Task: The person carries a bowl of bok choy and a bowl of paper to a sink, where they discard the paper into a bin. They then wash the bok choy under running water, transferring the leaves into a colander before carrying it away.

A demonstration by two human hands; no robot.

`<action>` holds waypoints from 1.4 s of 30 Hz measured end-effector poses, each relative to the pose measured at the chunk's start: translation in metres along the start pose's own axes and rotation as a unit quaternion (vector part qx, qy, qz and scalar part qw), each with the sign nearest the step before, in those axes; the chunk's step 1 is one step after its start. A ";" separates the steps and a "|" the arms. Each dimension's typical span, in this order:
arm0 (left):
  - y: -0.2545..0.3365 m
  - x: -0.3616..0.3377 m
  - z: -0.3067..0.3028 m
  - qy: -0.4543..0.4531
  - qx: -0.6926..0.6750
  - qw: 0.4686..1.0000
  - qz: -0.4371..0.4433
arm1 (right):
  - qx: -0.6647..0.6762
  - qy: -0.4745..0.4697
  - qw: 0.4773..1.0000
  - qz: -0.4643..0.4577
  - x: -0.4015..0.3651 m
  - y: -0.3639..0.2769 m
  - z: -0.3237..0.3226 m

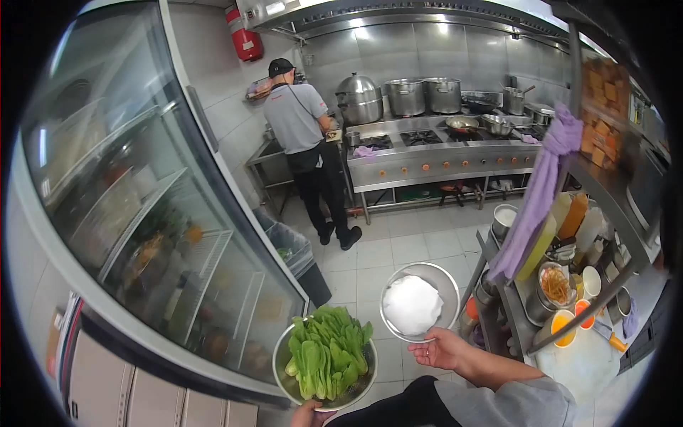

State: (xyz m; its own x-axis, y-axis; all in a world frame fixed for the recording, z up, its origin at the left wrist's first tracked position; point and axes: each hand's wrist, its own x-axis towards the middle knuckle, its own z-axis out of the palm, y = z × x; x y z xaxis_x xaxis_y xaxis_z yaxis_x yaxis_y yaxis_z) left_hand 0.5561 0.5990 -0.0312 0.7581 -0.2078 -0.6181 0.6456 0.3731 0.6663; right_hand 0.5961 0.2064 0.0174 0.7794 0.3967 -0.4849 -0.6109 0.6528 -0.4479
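Note:
At the lower centre, my left hand [307,413] grips the near rim of a metal bowl [282,366], its fingers partly hidden under it. Leafy green vegetables [329,352] fill this bowl. To the right, my right hand [437,349] holds the near edge of a second metal bowl [447,288], with its fingers beneath the rim. A rounded white mass [411,304] lies inside that one; I cannot tell what it is. The two bowls are apart, the right one slightly farther forward.
A glass-door fridge [192,135] stands close on the left, beside a lined bin [292,245]. Another person [299,121] works near the stove [441,168] ahead. On the right, a metal rack [605,181] carries a purple cloth [544,185], bottles and containers.

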 end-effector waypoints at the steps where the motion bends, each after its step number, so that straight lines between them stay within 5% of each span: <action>1: 0.017 0.015 0.010 -0.019 -0.008 1.000 -0.013 | 0.019 0.011 1.000 -0.015 0.006 -0.010 0.001; 6: 0.072 0.105 0.064 0.021 0.023 0.999 -0.028 | 0.060 0.016 0.997 -0.045 0.070 -0.079 -0.029; 9: 0.103 0.164 0.086 -0.040 0.022 0.999 -0.026 | 0.034 0.038 0.997 -0.051 0.119 -0.137 -0.030; 18: 0.199 0.278 0.157 -0.024 -0.134 0.989 0.056 | 0.020 0.009 1.000 -0.005 0.270 -0.287 -0.029; 34: 0.396 0.473 0.127 0.127 -0.271 0.924 0.238 | -0.105 0.083 0.978 0.161 0.511 -0.416 -0.001; 42: 0.453 0.518 0.119 0.257 -0.337 0.863 0.274 | -0.167 0.011 0.945 0.282 0.665 -0.475 0.042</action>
State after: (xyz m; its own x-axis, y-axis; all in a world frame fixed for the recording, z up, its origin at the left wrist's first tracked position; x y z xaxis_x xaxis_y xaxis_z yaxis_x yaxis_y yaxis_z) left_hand 1.2521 0.5524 0.0002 0.6803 0.5310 -0.5053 -0.1290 0.7653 0.6306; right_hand 1.4107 0.1872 -0.0610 0.3164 0.6049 -0.7307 -0.9406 0.1005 -0.3242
